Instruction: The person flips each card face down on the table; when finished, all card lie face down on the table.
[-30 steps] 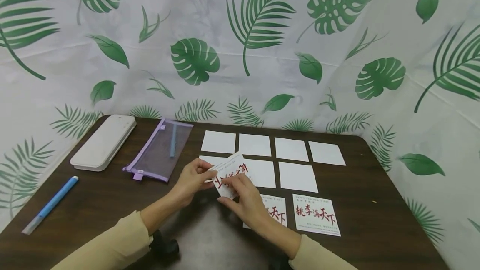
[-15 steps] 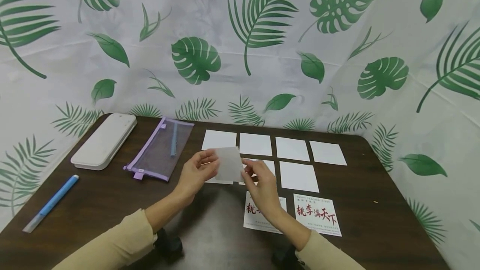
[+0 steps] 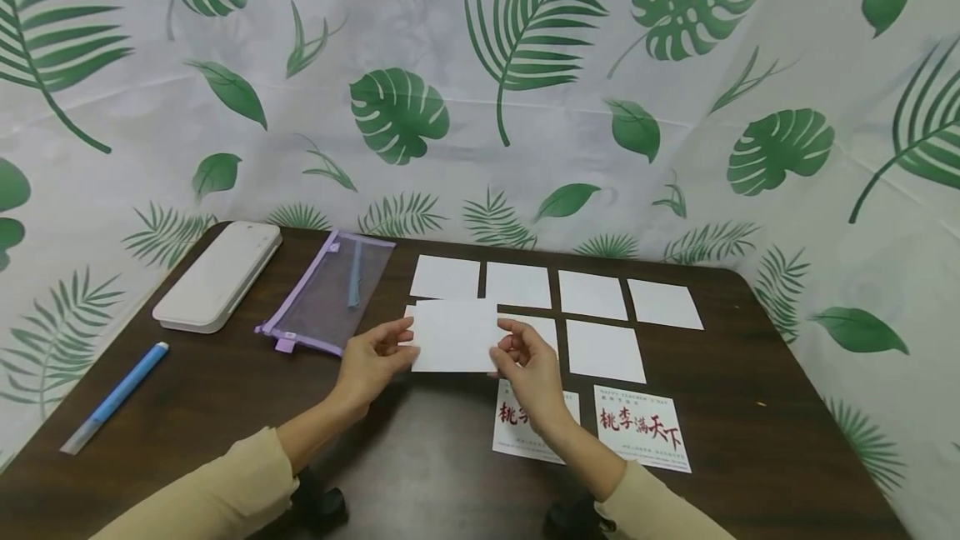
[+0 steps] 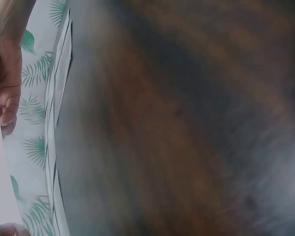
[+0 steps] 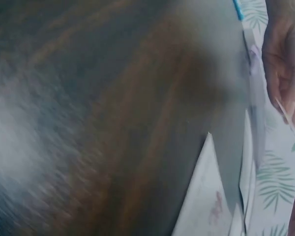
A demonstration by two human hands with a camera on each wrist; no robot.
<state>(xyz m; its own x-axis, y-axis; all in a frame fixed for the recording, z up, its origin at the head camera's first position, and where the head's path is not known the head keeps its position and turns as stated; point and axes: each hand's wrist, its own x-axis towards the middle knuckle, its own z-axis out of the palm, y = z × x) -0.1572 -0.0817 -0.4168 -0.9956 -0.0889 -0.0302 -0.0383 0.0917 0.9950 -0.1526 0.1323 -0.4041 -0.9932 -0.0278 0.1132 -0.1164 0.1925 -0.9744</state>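
Head view: left hand point(image 3: 372, 361) and right hand point(image 3: 527, 365) both pinching blank card point(image 3: 454, 335) above face-down cards point(image 3: 517, 285)

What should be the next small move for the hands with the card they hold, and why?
Probably lower the card blank side up into the second row's left end. Both the left hand and right hand pinch it just above that spot, beside the other blank cards.

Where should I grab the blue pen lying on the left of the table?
Pinch the blue pen around the middle of its barrel, coming from above with fingers across its width. It lies flat and slanted on the table, apart from other things.
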